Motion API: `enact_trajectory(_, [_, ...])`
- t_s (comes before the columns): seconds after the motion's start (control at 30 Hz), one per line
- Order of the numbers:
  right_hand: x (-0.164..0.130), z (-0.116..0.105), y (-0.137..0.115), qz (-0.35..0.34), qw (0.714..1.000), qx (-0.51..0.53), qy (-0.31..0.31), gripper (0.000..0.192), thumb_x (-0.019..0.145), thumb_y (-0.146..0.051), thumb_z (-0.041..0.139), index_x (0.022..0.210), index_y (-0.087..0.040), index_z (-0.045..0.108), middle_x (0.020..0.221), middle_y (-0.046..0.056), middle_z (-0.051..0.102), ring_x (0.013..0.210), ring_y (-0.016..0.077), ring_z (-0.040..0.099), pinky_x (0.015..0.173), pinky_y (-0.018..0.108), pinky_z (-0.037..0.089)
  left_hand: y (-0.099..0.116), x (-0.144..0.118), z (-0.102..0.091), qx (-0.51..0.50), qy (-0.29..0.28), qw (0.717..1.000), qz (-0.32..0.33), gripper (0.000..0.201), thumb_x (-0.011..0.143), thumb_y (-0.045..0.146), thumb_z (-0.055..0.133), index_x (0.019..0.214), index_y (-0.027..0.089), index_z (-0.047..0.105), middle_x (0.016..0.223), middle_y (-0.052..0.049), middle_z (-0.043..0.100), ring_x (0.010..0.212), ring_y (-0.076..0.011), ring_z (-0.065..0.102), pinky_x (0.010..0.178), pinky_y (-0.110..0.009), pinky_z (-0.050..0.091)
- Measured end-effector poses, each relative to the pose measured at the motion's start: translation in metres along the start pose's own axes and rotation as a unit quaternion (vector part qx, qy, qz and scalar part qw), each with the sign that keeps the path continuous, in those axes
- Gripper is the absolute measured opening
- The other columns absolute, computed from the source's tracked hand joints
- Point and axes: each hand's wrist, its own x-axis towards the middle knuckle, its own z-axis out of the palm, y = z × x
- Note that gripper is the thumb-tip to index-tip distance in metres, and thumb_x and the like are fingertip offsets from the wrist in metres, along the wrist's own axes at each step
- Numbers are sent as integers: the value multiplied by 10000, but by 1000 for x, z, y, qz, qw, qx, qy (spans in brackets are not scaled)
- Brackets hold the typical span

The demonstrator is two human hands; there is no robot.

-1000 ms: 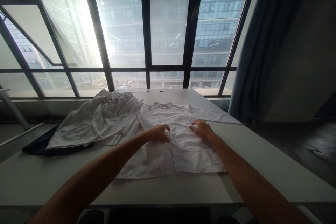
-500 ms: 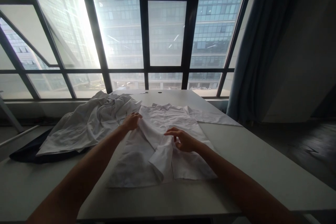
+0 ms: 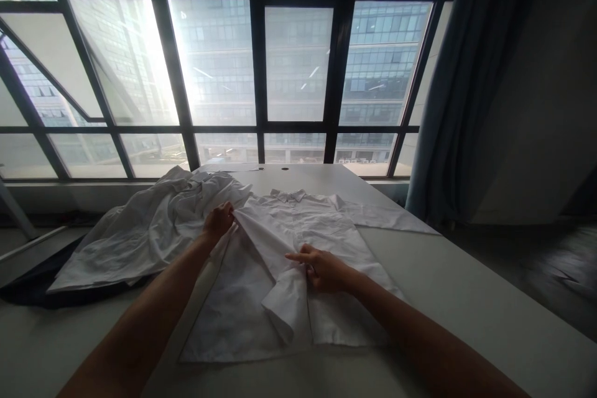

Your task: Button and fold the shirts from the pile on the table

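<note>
One grey table (image 3: 466, 298) fills the lower view, set against a big black-framed window (image 3: 261, 62) with a dark curtain (image 3: 466, 93) at the right. Heap of crumpled white garments (image 3: 144, 230) lies on the table's left part, over a dark cloth (image 3: 28, 292) at the far left edge. White shirt (image 3: 298, 242) lies front-up mid-table, collar toward the window, its far sleeve spread flat to the right, hem near the table's front edge. Shirt's left sleeve (image 3: 275, 267) is folded diagonally across the front, running from the shoulder down to a cuff end that lies near the middle of the body.

Left hand (image 3: 218, 221) is at the shirt's left shoulder, right beside the heap; fingers curled in, closed on the shoulder fabric where the sleeve fold starts. Looks like a pinch, though backlight makes the exact fingertip contact hard to read. Right hand (image 3: 324, 269) rests on the shirt front just right of the folded sleeve, palm down, fingers mostly together and loosely bent, index stretched left with its tip touching the sleeve edge.
</note>
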Motion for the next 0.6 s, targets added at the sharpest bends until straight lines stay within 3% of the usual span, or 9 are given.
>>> enact_trajectory(0.27, [8,-17,-17,-12,996,-68,-47,467,673,-54,642,1096,-236,717,1276,81,587,872,199,661,730,294,523,-5,2,13,-10,-91,996,-3,280,839,165,496,1049,190,679,1098,-100,726,1040,-257,672,827,-299,497])
enact_trajectory(0.4, [16,-23,-22,-50,996,-21,-67,333,641,-57,665,938,-205,689,1337,63,577,784,153,645,675,272,508,-2,7,13,-70,-60,993,-73,323,818,148,518,1108,170,660,1059,-110,742,1011,-237,690,823,-275,501])
enact_trajectory(0.47, [19,-19,-21,-58,998,-1,-41,252,645,-60,672,860,-192,658,1334,59,587,762,140,640,655,259,495,1,9,10,-128,-52,983,-123,344,828,146,510,1148,140,634,1014,-117,750,942,-218,708,788,-259,507])
enact_trajectory(0.6, [17,-4,-13,-39,997,-10,71,168,651,-115,712,748,-178,590,1207,61,645,683,123,614,619,253,472,9,4,1,-167,-118,958,-202,490,821,170,563,1302,86,521,1005,-150,746,869,-229,721,722,-269,514])
